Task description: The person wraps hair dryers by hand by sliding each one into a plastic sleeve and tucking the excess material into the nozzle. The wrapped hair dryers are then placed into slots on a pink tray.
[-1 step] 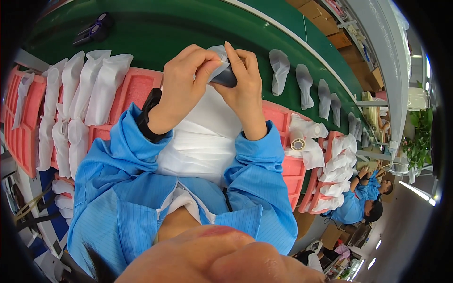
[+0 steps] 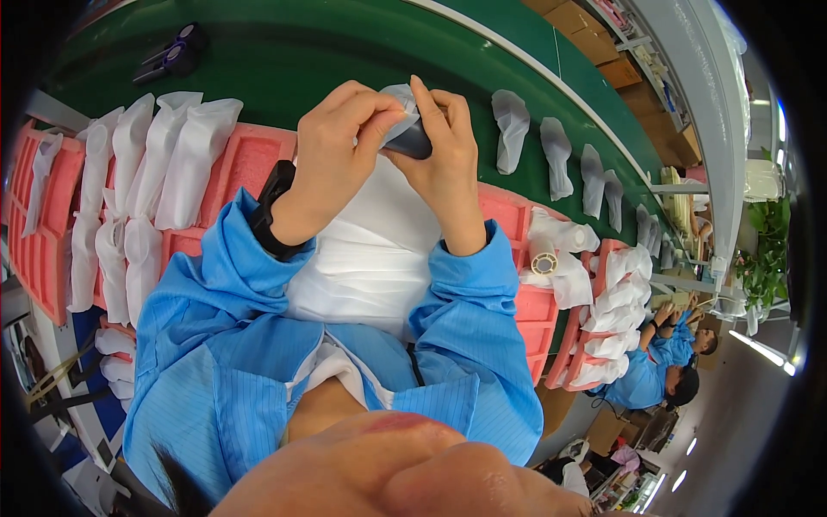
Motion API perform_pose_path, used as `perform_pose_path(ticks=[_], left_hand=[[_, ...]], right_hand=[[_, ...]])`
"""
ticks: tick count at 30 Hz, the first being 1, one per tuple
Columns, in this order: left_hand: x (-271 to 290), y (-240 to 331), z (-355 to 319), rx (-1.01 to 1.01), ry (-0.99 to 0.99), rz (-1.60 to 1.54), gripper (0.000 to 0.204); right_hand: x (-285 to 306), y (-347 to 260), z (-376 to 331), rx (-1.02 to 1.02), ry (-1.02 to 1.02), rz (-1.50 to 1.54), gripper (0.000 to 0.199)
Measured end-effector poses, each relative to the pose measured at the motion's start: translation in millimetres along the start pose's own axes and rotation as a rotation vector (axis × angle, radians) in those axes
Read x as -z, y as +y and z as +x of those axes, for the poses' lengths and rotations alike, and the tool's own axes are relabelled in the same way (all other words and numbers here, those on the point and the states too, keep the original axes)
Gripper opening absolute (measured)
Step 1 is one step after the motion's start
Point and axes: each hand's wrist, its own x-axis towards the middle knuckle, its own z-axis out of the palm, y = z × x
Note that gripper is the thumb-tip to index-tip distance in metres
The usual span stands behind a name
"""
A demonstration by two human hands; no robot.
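In front of my chest, above the near edge of the green table, both hands are around a smooth dark grey object [image 2: 412,140] of a kind I cannot make out. A thin whitish sleeve [image 2: 400,95] partly covers it. My left hand [image 2: 345,142], with a black band at its wrist, pinches the edge of the sleeve between thumb and fingers. My right hand [image 2: 444,142] grips the dark body from the right, its index finger raised along the sleeve. The fingers hide much of the object.
Pink foam trays [image 2: 245,164] stand left and right, filled partly with white-wrapped pieces [image 2: 185,164]. More wrapped pieces [image 2: 511,129] line the green table [image 2: 293,52] toward the right. Two dark purple round-headed devices [image 2: 177,56] lie far left. Co-workers in blue [image 2: 642,375] sit at right.
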Motion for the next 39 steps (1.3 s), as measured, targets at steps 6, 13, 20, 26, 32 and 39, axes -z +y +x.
perform_pose_path(ticks=[6, 13, 20, 26, 32, 39], left_hand=[[-10.8, 12.6, -0.8, -0.059, 0.042, -0.021, 0.021], [-10.6, -11.1, 1.0, -0.048, 0.069, -0.044, 0.015], [-16.3, -3.1, -6.8, -0.073, -0.077, -0.036, 0.013], [-6.5, 7.9, 1.4, -0.018, -0.063, 0.005, 0.024], [-8.0, -1.7, 5.3, -0.05, -0.181, 0.185, 0.038], [23.1, -27.0, 21.9, 0.019, -0.214, -0.202, 0.035]], right_hand=[[-5.1, 10.7, -0.5, -0.03, 0.092, -0.115, 0.075], [-13.0, 9.2, -1.5, -0.021, 0.132, -0.129, 0.073], [-17.6, 17.9, -4.0, -0.009, 0.069, -0.134, 0.068], [-15.0, 22.8, -1.4, -0.139, 0.208, 0.029, 0.056], [-24.7, 15.8, -9.2, -0.429, 0.147, 0.296, 0.06], [-20.2, 10.3, -3.2, -0.098, 0.084, 0.373, 0.06]])
